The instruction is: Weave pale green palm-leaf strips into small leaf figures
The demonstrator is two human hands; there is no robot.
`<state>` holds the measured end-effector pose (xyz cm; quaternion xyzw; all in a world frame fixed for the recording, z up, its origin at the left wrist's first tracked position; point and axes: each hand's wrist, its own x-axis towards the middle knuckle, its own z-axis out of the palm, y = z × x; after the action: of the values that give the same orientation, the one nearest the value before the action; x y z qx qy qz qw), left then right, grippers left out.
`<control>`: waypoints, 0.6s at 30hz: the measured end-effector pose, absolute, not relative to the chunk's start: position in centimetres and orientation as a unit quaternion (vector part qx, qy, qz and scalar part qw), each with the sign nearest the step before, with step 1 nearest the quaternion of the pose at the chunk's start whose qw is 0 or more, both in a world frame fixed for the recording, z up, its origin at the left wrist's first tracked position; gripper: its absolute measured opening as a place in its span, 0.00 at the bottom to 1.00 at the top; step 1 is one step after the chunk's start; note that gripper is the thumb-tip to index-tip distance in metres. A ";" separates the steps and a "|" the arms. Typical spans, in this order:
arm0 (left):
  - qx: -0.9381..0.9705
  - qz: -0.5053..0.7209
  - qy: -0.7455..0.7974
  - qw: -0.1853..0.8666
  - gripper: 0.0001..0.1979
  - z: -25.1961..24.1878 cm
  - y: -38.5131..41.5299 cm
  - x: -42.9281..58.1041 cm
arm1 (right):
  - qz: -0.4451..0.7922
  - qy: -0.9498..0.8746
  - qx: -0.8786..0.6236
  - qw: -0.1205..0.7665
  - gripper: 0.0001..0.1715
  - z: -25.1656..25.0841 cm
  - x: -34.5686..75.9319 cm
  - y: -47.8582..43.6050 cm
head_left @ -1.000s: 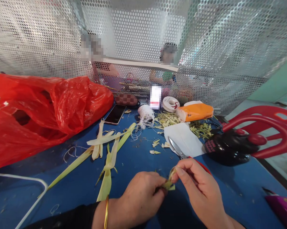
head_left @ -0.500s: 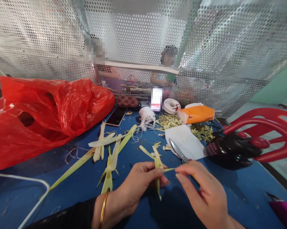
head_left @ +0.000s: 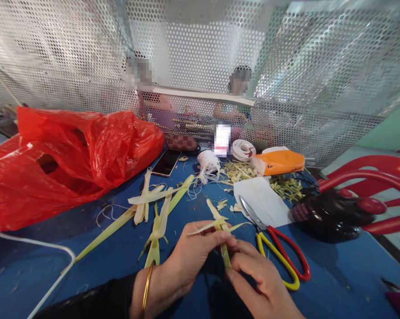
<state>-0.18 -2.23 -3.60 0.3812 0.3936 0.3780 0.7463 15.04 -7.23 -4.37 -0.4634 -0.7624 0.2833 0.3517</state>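
Observation:
My left hand (head_left: pixel 193 257) pinches a small knot of pale yellow-green leaf strips (head_left: pixel 220 226) between thumb and fingers, just above the blue table (head_left: pixel 87 274). My right hand (head_left: pixel 260 283) is closed on the lower end of the same strips, touching the left fingertips. Strip ends fan out above both hands. Scissors (head_left: pixel 276 248) with red and yellow handles lie on the table just right of my hands, their blades resting on a white sheet (head_left: pixel 263 199).
Loose leaf strips (head_left: pixel 153 208) lie to the left of my hands. A big red plastic bag (head_left: pixel 63 155) fills the left side. Behind are a phone (head_left: pixel 166 162), white thread (head_left: pixel 208 163), an orange pack (head_left: pixel 280 162), a black object (head_left: pixel 329 215), and a perforated metal screen (head_left: pixel 303 79) with people beyond it.
My right hand moved down and left, from the strip's right tip to its lower end. The strips now fan out above my fingers. The scissors' handles are uncovered.

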 end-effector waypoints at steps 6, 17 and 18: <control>0.387 0.379 0.378 0.751 0.09 -3.5 -2.0 -0.6 | 0.223 -0.795 -0.444 0.349 0.09 -4.2 15.2 -7.1; 0.362 0.370 0.406 0.754 0.13 -3.2 -1.7 -0.5 | 0.254 -0.821 -0.388 0.334 0.09 -3.5 15.3 -7.0; 0.363 0.366 0.415 0.750 0.13 -3.1 -1.6 -0.5 | 0.278 -0.809 -0.393 0.337 0.08 -3.3 15.3 -7.0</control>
<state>-0.49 -1.63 -3.14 0.3626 0.4149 0.3657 0.7501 15.25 -7.04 -3.34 -0.3928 -0.8095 0.2776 0.3367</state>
